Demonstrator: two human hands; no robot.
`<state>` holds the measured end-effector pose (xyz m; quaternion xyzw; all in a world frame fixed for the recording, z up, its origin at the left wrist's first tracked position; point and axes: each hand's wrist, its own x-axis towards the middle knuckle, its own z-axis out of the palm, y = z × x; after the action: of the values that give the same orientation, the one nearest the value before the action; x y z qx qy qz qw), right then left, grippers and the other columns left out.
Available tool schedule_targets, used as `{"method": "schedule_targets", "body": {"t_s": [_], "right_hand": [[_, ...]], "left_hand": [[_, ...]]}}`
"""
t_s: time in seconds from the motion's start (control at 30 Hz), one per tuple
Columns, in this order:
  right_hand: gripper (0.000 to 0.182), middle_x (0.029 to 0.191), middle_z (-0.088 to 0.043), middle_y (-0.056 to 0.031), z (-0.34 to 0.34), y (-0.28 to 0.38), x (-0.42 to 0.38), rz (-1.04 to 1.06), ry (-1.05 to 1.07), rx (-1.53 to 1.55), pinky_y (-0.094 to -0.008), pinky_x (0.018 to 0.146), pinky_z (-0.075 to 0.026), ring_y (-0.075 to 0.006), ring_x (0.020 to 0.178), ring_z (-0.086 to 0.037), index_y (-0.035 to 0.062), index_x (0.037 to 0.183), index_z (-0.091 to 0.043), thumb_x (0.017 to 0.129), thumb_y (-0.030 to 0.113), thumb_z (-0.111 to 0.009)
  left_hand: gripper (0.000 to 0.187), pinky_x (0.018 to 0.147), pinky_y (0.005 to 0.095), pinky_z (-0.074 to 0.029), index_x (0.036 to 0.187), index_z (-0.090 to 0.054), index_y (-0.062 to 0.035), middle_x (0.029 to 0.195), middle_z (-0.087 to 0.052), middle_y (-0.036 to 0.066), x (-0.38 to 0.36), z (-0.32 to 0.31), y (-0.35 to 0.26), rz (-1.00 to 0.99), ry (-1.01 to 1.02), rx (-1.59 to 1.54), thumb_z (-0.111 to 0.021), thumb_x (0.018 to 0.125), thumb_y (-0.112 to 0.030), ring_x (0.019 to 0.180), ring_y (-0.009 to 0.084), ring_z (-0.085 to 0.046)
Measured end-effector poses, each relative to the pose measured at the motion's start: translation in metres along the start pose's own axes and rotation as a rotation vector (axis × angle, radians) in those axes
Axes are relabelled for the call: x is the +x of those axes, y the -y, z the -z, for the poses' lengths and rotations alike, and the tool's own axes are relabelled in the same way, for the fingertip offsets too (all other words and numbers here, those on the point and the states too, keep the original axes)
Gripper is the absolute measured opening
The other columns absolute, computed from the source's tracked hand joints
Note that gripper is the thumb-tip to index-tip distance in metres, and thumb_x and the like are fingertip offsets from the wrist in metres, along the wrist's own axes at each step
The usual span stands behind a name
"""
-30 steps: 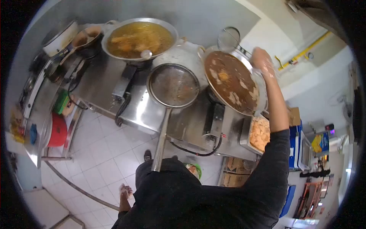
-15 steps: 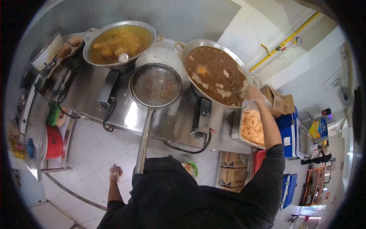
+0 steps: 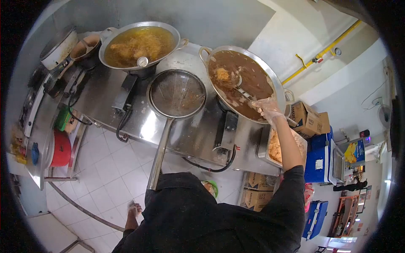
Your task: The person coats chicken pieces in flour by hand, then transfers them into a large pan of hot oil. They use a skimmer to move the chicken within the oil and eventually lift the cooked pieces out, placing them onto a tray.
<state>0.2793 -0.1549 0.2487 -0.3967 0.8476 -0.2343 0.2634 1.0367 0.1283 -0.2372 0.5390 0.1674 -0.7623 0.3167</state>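
Observation:
My right hand [image 3: 270, 109], in a clear plastic glove, is closed on the metal handle of a skimmer [image 3: 244, 92]. The skimmer's head is in the brown liquid of the right wok [image 3: 274, 76], beside a golden fried clump [image 3: 222, 74]. Pale bits float around it. Below my right forearm stands a metal tray of pale, battered-looking pieces [image 3: 276, 147], partly hidden by the arm. My left hand [image 3: 134, 208], also gloved, hangs low over the floor at my side, fingers loosely apart and holding nothing.
The left wok [image 3: 126, 66] holds golden pieces frying in yellow oil, with a round dial thermometer [image 3: 142, 62] at its rim. A long-handled strainer [image 3: 177, 95] lies between the woks, its handle reaching toward me. Cardboard boxes [image 3: 310, 120] and a blue cooler [image 3: 318, 158] stand at right.
My right hand has moved left and slightly down over the right wok, and the skimmer now shows near the golden clump. My left hand has dropped lower. The view has shifted slightly.

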Motion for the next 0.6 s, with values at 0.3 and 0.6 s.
{"method": "schedule_targets", "body": {"t_s": [0.3, 0.6], "right_hand": [[0.033, 0.078, -0.061, -0.0087, 0.011, 0.032, -0.055, -0.057, 0.101, 0.238, -0.0282, 0.058, -0.042, -0.0149, 0.067, -0.053, -0.0015, 0.087, -0.065, 0.072, 0.027, -0.071], [0.027, 0.065, -0.057, -0.0034, 0.034, 0.032, -0.048, 0.033, 0.017, 0.187, -0.0261, 0.052, -0.039, -0.0108, 0.06, -0.051, 0.0009, 0.088, -0.066, 0.074, 0.024, -0.069]], "left_hand": [[0.047, 0.039, 0.0271, -0.03, 0.06, -0.038, -0.0126, 0.051, -0.031, -0.002, -0.052, -0.078, -0.017, -0.314, 0.032, 0.347, -0.038, 0.087, -0.051, 0.043, 0.0127, -0.033], [0.04, 0.036, 0.025, -0.029, 0.063, -0.037, -0.013, 0.053, -0.036, -0.001, -0.024, -0.09, -0.063, -0.232, -0.083, 0.251, -0.039, 0.089, -0.043, 0.042, 0.0137, -0.037]]}}
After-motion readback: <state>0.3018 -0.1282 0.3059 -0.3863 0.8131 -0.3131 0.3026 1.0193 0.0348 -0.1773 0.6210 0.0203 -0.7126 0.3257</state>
